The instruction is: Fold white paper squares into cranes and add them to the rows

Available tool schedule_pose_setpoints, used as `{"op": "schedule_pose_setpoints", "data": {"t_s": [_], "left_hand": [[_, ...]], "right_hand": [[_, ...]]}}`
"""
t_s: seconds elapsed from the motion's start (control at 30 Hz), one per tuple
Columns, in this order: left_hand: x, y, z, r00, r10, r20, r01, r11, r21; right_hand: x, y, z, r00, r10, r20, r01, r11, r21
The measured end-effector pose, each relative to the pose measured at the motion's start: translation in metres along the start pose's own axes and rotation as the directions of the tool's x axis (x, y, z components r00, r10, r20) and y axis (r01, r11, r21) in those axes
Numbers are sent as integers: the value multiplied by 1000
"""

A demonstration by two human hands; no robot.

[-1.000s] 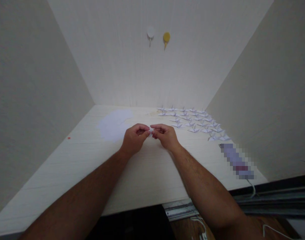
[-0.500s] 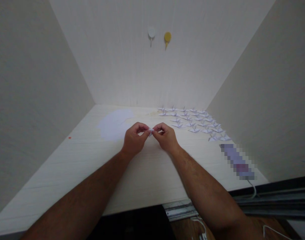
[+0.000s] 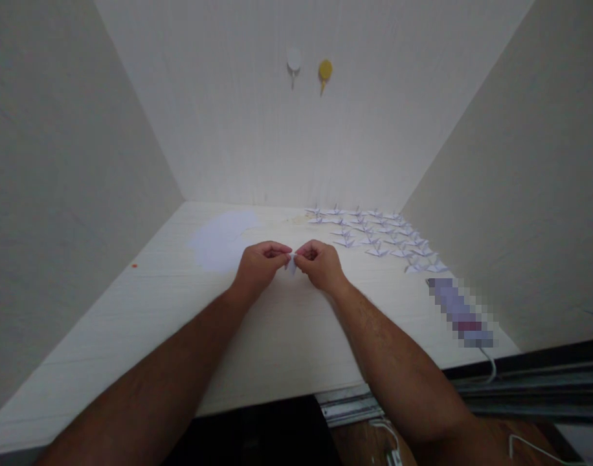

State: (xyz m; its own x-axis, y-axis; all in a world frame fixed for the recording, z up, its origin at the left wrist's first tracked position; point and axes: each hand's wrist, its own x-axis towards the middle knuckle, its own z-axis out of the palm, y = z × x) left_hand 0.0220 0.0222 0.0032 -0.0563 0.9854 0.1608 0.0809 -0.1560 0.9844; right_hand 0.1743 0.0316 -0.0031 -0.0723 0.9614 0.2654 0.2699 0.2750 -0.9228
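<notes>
Between my two hands, above the middle of the table, is a small folded piece of white paper (image 3: 291,264). My left hand (image 3: 261,264) pinches its left side between thumb and fingers. On the other side, my right hand (image 3: 322,264) pinches it the same way, with the fingertips of both hands close together. A pointed part of the paper hangs below the fingertips; its upper part is mostly hidden. To the right, several white origami cranes (image 3: 377,250) stand in rows. White sheets of paper (image 3: 221,241) lie left of my left hand.
The white table (image 3: 277,349) is bounded by walls at the back and both sides. A blurred-out flat object (image 3: 459,310) with a white cable lies at the right edge. A small orange bit (image 3: 134,266) sits far left. White (image 3: 293,61) and yellow (image 3: 325,70) hooks hang on the back wall.
My fingers have shifted slightly on the folded paper, and more of it now shows hanging below the fingertips. The cranes and the sheets stay in place.
</notes>
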Motion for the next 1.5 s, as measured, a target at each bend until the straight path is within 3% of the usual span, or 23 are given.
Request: {"op": "schedule_pose_setpoints", "data": {"t_s": [0.1,0.23,0.43,0.57,0.9,1.13,1.5], "left_hand": [[3,0,-7,985,-62,158,53,997,63],[5,-2,-11,968,-121,221,124,992,1],[7,1,-8,945,-309,109,327,874,-359],[8,2,-8,937,-337,93,338,808,-483],[8,-2,-8,922,-367,124,383,815,-434],[9,-5,-9,918,-351,184,396,819,-414],[9,-5,-13,890,-350,294,440,830,-342]], "right_hand": [[3,4,-3,990,98,100,-103,993,50],[3,4,-4,979,125,159,-149,978,146],[1,-1,-3,996,-18,-93,32,986,161],[-3,-2,-2,988,-111,-109,114,993,23],[0,7,-3,943,-328,-57,313,932,-181],[-4,1,-3,969,-244,46,248,961,-121],[-6,3,-3,959,-254,123,265,961,-77]]}}
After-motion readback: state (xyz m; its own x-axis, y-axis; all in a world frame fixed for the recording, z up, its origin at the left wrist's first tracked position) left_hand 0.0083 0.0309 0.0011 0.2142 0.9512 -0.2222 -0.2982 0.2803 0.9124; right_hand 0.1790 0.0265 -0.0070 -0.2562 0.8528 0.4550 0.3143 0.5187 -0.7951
